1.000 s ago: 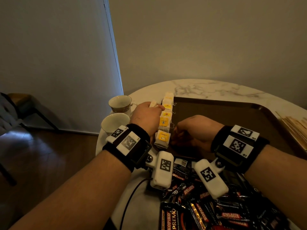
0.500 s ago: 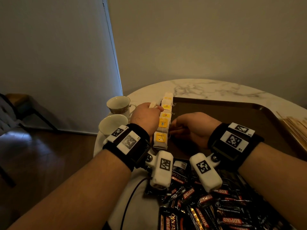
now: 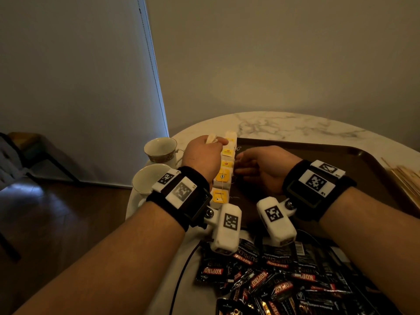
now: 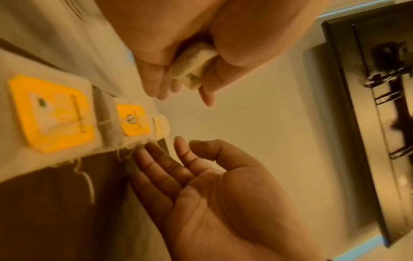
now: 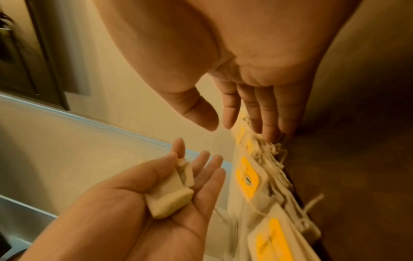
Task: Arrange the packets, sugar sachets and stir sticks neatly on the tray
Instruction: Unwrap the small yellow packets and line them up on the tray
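Observation:
A row of tea bags (image 3: 223, 172) with yellow tags lies along the left edge of the dark brown tray (image 3: 329, 160). My left hand (image 3: 203, 155) is on the row's left side and holds a couple of folded tea bags (image 3: 211, 139) under its thumb; these held tea bags (image 5: 168, 195) lie across its palm. My right hand (image 3: 256, 168) is on the row's right side, with straight fingers (image 5: 263, 114) touching the bags' strings. Black Kopiko packets (image 3: 277, 280) are heaped near me. Stir sticks (image 3: 406, 178) lie at the far right.
Two white cups (image 3: 160, 147) stand on the marble table (image 3: 295, 128) left of the tray. A black cable (image 3: 181, 276) runs off the near table edge. A dark chair (image 3: 27, 153) stands on the floor at the left.
My right hand has slid a little farther along the right side of the tea bag row. The left hand has barely moved and still holds its tea bags.

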The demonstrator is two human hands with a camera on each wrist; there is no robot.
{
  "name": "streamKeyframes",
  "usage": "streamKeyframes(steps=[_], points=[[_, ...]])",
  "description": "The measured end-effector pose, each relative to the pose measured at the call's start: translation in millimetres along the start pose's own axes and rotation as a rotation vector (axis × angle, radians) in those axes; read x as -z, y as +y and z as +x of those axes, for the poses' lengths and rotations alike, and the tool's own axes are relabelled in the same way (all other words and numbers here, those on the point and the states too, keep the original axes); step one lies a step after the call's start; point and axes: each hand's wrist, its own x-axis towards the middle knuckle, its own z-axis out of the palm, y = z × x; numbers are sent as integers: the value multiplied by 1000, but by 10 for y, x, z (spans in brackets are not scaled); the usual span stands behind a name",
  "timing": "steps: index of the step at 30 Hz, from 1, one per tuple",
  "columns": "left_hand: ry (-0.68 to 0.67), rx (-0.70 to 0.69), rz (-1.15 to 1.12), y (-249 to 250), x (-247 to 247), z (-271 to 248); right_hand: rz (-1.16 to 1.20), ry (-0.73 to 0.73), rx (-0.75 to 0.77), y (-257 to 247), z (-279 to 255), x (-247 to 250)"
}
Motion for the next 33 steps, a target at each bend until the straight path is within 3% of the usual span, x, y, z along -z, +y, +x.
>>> streamKeyframes(steps=[5,8,13,23,28,33], points=[[-156,99,-308,134,-133,25,89,-56,178,-91,43,122],[-282,190,-440,205,-217,81,143,-163,241,-119,62,148],[-428,285,-587,245,-278,161,217,-183,301,-62,163,191],[-279,299,-696,194,-402,373,388,-40,281,-29,365,345],[-372,237,-502,132,-364,328,426,-41,304,36,416,309],[-339,220,-402,103,-281,324,420,-46,312,51,425,312]])
